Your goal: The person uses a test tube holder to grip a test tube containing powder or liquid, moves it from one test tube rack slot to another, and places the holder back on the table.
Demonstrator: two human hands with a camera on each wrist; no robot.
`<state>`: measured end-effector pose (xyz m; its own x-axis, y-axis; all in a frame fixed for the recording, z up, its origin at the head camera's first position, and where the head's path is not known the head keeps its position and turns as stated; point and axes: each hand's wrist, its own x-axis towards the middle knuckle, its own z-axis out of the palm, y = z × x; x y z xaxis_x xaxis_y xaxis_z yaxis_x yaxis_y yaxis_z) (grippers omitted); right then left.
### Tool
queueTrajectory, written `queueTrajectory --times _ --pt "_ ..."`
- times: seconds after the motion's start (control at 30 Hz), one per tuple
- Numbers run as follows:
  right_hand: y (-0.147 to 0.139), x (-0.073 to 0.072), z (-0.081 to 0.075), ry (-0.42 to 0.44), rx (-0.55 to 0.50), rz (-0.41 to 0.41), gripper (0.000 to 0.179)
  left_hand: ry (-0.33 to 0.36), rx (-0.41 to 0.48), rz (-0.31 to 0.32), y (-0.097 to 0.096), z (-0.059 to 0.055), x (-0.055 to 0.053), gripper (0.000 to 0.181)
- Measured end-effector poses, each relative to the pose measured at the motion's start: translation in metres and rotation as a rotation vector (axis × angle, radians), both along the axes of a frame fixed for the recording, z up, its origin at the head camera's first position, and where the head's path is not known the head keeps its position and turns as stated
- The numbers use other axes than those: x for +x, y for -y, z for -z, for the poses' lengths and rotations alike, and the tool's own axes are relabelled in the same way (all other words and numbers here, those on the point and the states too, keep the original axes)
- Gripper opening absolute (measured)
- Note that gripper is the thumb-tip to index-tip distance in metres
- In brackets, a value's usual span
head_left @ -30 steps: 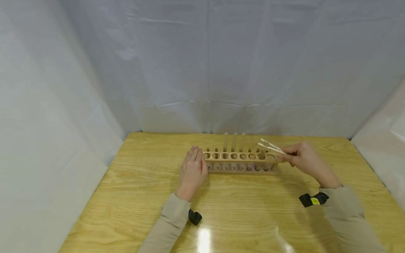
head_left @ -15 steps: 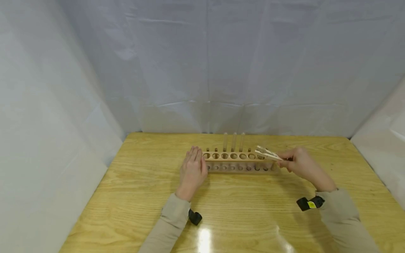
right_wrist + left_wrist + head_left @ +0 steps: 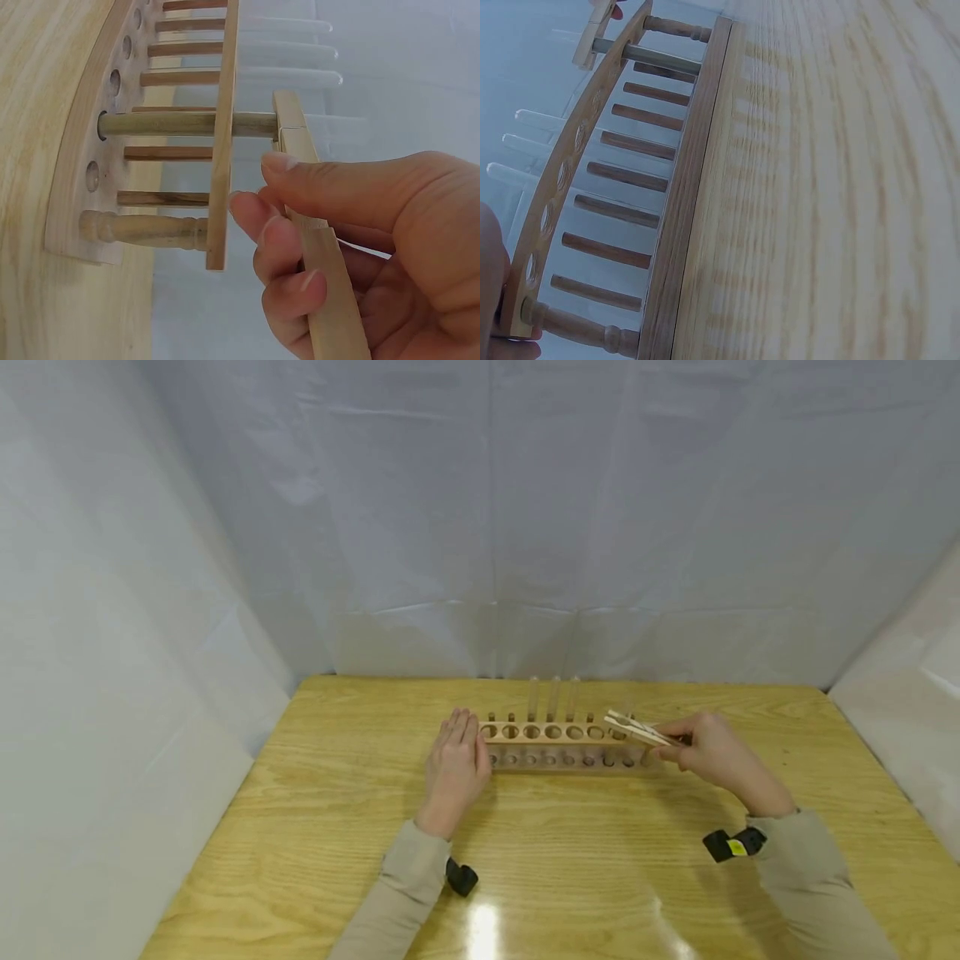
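Likely light, stiff and springy in the wooden clamp (image 3: 322, 262), best pinched along its handle; probably brittle and slick in the test tube (image 3: 157, 123), upright near the right end of the rack (image 3: 223, 161). Holds the clamp at the tube's upper part in the curled fingers of the right hand (image 3: 723, 758); rests the left hand (image 3: 456, 767), straight-fingered, against the rack's left end.

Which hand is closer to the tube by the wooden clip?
Right. The right hand holds the wooden test tube clamp at that test tube; the left hand is farther away, at the left end of the test tube rack.
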<state>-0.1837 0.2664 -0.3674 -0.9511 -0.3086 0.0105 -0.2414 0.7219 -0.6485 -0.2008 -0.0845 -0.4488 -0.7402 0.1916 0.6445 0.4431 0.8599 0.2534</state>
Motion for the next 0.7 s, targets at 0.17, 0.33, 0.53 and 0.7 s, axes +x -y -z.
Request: queueTrajectory --times 0.17,0.33,0.53,0.7 --pt "0.001 0.0 -0.004 -0.022 0.004 -0.015 0.031 0.009 0.0 0.003 0.001 0.0 0.001 0.035" --pt "0.0 0.0 -0.011 -0.053 0.025 -0.013 0.029 0.0 0.007 0.003 0.001 0.002 0.0 0.035" --pt "-0.001 0.001 -0.021 -0.084 0.038 -0.008 0.029 0.007 0.019 0.001 0.0 0.004 -0.002 0.034" --pt "-0.003 0.003 -0.029 -0.107 0.044 -0.008 0.029 0.017 0.013 0.002 -0.001 0.005 -0.002 0.034"
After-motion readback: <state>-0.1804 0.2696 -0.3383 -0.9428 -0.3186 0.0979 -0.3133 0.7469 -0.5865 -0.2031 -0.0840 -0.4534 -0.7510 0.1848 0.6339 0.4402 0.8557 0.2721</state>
